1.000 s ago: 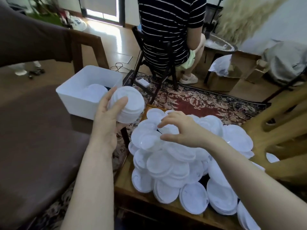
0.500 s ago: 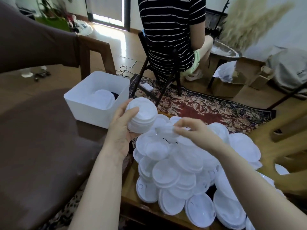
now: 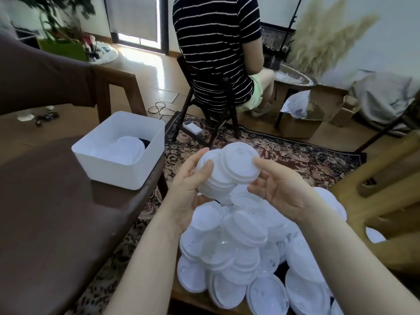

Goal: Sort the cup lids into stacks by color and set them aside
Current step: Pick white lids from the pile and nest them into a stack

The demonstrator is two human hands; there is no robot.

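Presently, findings run from frame left to frame right.
White bin [image 3: 109,169]: sits at middle left on a brown upholstered seat; white lids already lie inside, with something dark beside them that cannot be identified.
Left hand [image 3: 191,189]: at centre frame, fingers and thumb curled round a stack of white lids [image 3: 211,178], gripping it from the left side.
Single lid [image 3: 241,164]: white, tilted, resting against the upper right of the stack; judged to be in the act of being seated on it.
Right hand [image 3: 277,189]: just right of centre, thumb on the lid's rim and fingers curled beneath, pinching that lid.
Loose pile [image 3: 238,246]: a large heap of white and clear-looking lids covers the bench [image 3: 188,298] at lower centre and lower right, overlapping in no order.
Progress: judged early to middle. One batch is in the bin and one stack is under assembly in hand. The greater part of the lids is unsorted on the bench.
Outstanding: seat the held lid, go on building, then set the stack aside.
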